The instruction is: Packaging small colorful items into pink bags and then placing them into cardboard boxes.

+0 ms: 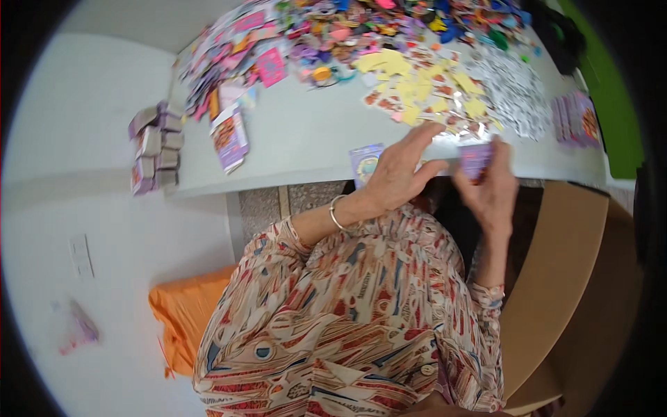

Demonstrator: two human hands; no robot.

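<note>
My left hand (394, 174), a bangle at its wrist, is over the table's near edge. Its fingers and thumb are spread apart, with nothing visible between them. A light purple card or packet (363, 160) with a round pale design lies at the table edge beside it, partly covered by that hand. Between thumb and fingers, my right hand (495, 191) grips a small purple packet (475, 158), held at the near edge just right of my left hand. Slightly beyond both hands are scattered yellow cards (417, 85) and small picture pieces (384, 102).
Silvery-white small packets (513, 90) are heaped at the right. Purple packets stand in a row (575, 119) at the right edge and in a stack (231, 139) at left. Colourful small items (340, 35) cover the far side. Small boxes (156, 149) flank the left edge; a cardboard box (559, 278) stands right.
</note>
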